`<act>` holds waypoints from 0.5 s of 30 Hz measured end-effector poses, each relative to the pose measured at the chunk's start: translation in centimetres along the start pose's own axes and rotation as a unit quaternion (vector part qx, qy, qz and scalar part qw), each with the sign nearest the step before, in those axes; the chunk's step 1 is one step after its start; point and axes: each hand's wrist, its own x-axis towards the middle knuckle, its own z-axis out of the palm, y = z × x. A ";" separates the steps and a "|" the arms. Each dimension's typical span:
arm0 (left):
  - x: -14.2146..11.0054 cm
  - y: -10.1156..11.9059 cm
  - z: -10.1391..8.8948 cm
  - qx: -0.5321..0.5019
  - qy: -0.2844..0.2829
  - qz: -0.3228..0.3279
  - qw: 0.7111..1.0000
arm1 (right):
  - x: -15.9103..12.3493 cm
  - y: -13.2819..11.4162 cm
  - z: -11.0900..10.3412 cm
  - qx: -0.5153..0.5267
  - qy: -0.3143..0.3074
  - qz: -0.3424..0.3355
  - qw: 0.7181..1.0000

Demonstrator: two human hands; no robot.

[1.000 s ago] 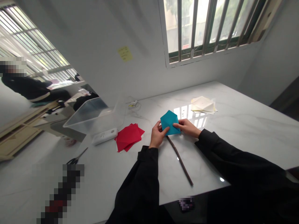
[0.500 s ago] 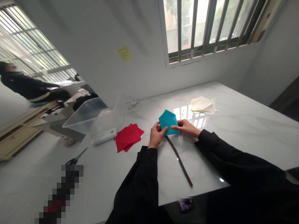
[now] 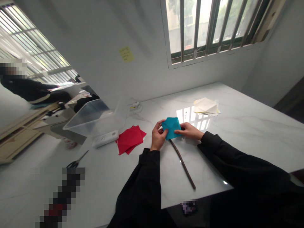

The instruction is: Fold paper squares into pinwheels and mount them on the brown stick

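Both my hands hold a folded teal paper point(image 3: 171, 128) above the white marble table point(image 3: 247, 133). My left hand point(image 3: 158, 136) pinches its left side, and my right hand point(image 3: 188, 131) grips its right side from the front. A thin dark brown stick point(image 3: 182, 164) lies on the table just below the paper, its upper end close to my hands. A small stack of red paper squares point(image 3: 129, 140) lies to the left of my left hand. A pile of cream paper sheets point(image 3: 205, 106) lies beyond my right hand.
A clear plastic bin point(image 3: 93, 119) and a white rectangular device point(image 3: 105, 138) stand at the table's left side. Scissors point(image 3: 77, 162) lie near its left edge. A seated person point(image 3: 26, 90) is beyond the table at far left, and a barred window point(image 3: 209, 28) is on the wall.
The teal paper has shifted in my fingers and now shows a lower, more compact outline. My hands have moved closer around it. The other objects have not moved.
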 end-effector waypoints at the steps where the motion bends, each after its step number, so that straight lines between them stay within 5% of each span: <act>1: 0.0 0.1 0.0 0.003 -0.003 0.002 1.000 | 0.0 0.1 0.0 -0.003 0.000 -0.003 1.000; 15: -0.1 0.3 0.5 -0.007 0.046 -0.014 0.999 | -0.2 -0.3 0.1 -0.064 0.004 -0.020 0.998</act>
